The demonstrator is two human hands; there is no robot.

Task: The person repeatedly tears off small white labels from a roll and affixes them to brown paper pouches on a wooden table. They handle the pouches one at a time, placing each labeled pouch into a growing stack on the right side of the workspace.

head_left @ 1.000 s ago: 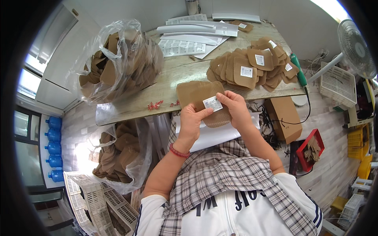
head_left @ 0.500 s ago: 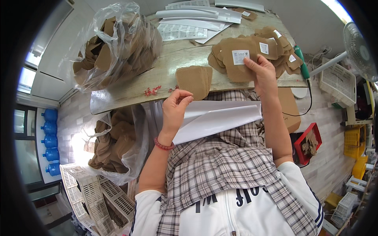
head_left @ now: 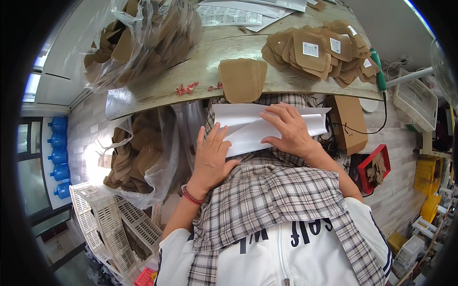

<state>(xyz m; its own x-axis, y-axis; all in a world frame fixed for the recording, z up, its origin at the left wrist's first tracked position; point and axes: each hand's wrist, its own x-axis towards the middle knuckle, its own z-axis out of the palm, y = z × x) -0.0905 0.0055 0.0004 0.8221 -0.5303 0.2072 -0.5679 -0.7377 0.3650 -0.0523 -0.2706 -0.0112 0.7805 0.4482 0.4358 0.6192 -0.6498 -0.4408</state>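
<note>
Lying across the wearer's lap, the white sheet could slip or roll up on itself, I judge, because nothing clamps it. The right hand rests over its 3 o'clock half with the grip apart, fingers spread and thumb well out; the left hand lies at its 8 o'clock end, grip likewise apart, fingers fanned, though whether every fingertip there touches the sheet I cannot tell. Uneven pressure would likely crease it, since its surface bends so easily. Another risk sits just beyond, at 12 o'clock: the brown stack appears to jut over the near edge of the bench, so a raised sheet or a brushing knuckle might tip it down.

As for looks, the sheet is bright white and slightly glossy, its visible face seemingly blank; a fold slants across its middle, and its 3 o'clock end curls into a loose roll. Beneath it is the plaid apron. Farther off, the labelled pile of flat brown pieces sits at 1 o'clock, and a clear bag full of brown pieces bulges at 10 o'clock.
</note>
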